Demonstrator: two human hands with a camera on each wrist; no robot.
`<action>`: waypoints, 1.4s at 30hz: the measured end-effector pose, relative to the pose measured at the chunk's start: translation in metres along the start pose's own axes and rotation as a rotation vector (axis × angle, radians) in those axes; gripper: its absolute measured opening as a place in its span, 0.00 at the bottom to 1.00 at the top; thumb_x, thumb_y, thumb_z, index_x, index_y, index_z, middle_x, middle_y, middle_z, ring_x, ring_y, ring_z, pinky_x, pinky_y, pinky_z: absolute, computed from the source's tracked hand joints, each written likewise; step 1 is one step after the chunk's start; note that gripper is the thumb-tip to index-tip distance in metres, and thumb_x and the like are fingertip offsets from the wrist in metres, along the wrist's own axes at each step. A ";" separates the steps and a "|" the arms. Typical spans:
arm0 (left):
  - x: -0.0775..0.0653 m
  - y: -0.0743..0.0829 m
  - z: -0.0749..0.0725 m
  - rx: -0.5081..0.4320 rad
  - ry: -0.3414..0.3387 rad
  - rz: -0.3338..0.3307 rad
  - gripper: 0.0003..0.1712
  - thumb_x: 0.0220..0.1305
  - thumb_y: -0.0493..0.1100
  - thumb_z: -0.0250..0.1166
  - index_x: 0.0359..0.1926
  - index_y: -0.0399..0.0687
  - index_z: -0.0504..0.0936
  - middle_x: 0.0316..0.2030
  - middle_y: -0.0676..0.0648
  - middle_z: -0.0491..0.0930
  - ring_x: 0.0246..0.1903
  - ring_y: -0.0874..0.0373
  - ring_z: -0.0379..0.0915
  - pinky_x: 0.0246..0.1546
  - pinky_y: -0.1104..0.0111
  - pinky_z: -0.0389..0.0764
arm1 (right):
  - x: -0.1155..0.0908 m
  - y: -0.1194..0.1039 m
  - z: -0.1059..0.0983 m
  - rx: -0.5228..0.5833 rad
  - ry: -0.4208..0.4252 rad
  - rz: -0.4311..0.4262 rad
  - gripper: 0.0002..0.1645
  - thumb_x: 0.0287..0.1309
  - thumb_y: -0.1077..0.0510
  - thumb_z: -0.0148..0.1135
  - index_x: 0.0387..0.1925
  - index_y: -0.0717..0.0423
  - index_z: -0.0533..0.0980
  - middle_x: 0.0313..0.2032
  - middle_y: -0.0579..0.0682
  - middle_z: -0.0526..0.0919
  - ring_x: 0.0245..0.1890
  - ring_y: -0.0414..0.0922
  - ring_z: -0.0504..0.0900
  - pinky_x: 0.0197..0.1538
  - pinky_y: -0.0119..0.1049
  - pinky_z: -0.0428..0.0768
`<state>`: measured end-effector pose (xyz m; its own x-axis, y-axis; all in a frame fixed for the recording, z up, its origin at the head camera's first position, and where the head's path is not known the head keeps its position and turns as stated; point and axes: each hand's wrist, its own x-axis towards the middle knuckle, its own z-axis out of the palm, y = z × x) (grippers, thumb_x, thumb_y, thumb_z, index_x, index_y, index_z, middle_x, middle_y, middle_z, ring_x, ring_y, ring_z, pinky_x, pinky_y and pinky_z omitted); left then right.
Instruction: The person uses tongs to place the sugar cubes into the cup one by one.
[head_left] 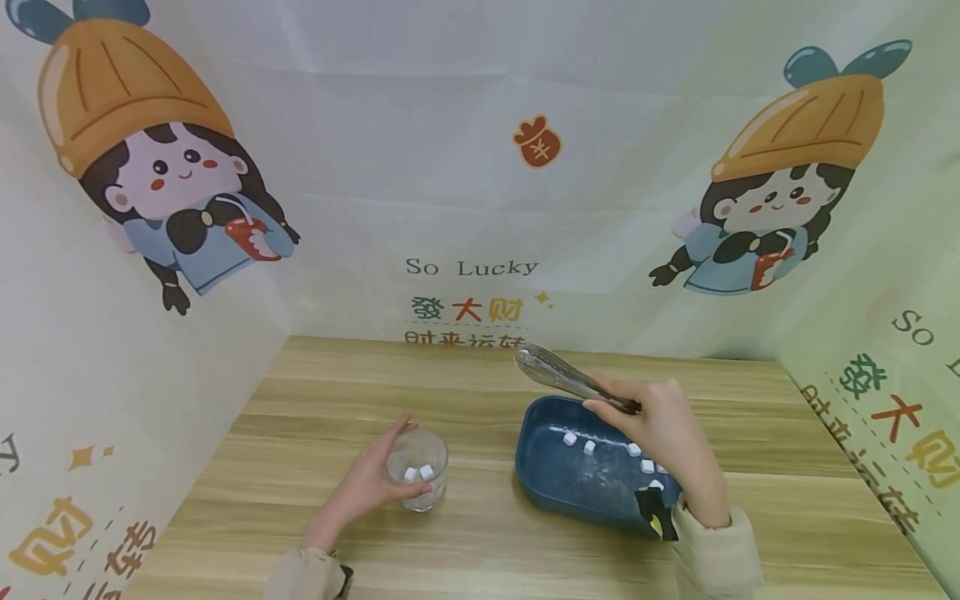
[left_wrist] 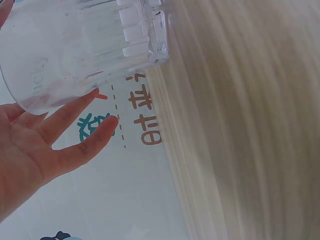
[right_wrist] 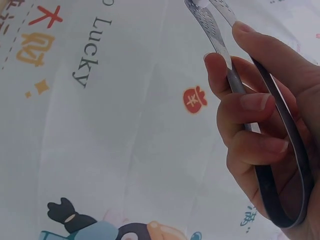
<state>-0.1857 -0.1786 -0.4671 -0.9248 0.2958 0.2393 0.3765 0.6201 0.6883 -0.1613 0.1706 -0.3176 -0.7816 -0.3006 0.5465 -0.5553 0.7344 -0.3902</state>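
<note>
A clear glass [head_left: 417,458] stands on the wooden table with a couple of small white cubes [head_left: 427,472] showing inside. My left hand [head_left: 369,479] holds it from the left, thumb at the near side and fingers at the far side. In the left wrist view, some fingers [left_wrist: 82,150] extend beside the glass [left_wrist: 75,55]. Metal tongs [head_left: 558,372] are gripped in my right hand [head_left: 667,433], raised over the far edge of a blue tray [head_left: 525,475]. Their perforated tips point left, and something whitish [right_wrist: 202,2] shows between them at the right wrist view's top edge.
Several white cubes [head_left: 589,447] lie scattered in the blue tray, mostly toward its right side, partly hidden by my right hand. A printed cloth backdrop [head_left: 390,183] rises behind the wooden table [head_left: 480,533] and on both sides.
</note>
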 end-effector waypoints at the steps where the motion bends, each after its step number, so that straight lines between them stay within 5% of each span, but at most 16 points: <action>1: 0.000 0.000 0.000 -0.004 -0.001 0.000 0.60 0.34 0.53 0.74 0.66 0.40 0.52 0.60 0.42 0.66 0.59 0.41 0.61 0.59 0.45 0.62 | 0.002 -0.002 -0.001 -0.009 -0.006 -0.006 0.19 0.47 0.54 0.65 0.43 0.54 0.80 0.21 0.46 0.84 0.08 0.27 0.53 0.12 0.23 0.57; 18: 0.000 -0.002 0.000 0.015 0.006 0.002 0.59 0.34 0.52 0.75 0.66 0.40 0.53 0.59 0.42 0.67 0.58 0.42 0.62 0.59 0.47 0.64 | 0.030 -0.029 0.001 -0.072 -0.076 -0.157 0.19 0.47 0.55 0.65 0.44 0.52 0.79 0.32 0.50 0.86 0.16 0.30 0.74 0.19 0.20 0.69; 29: 0.000 0.000 0.000 -0.009 -0.005 -0.025 0.60 0.34 0.53 0.75 0.66 0.40 0.52 0.60 0.42 0.67 0.59 0.41 0.61 0.59 0.45 0.62 | 0.042 -0.042 0.011 -0.172 -0.185 -0.227 0.19 0.48 0.53 0.64 0.45 0.50 0.79 0.26 0.48 0.86 0.08 0.28 0.60 0.14 0.21 0.57; 37: 0.000 -0.001 0.000 -0.005 -0.007 -0.017 0.61 0.33 0.54 0.74 0.66 0.41 0.52 0.60 0.43 0.67 0.59 0.42 0.61 0.60 0.46 0.61 | 0.050 -0.050 0.019 -0.250 -0.274 -0.284 0.18 0.48 0.53 0.64 0.44 0.50 0.79 0.25 0.45 0.85 0.12 0.30 0.71 0.15 0.19 0.63; 42: 0.000 0.001 0.000 -0.009 -0.013 -0.025 0.61 0.33 0.53 0.75 0.66 0.41 0.52 0.60 0.43 0.66 0.60 0.42 0.61 0.60 0.46 0.61 | 0.054 -0.056 0.028 -0.260 -0.312 -0.325 0.17 0.47 0.54 0.65 0.42 0.50 0.80 0.24 0.44 0.84 0.09 0.30 0.59 0.12 0.20 0.54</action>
<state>-0.1856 -0.1781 -0.4660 -0.9332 0.2896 0.2125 0.3522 0.6209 0.7004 -0.1805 0.0966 -0.2866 -0.6502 -0.6764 0.3461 -0.7256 0.6879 -0.0186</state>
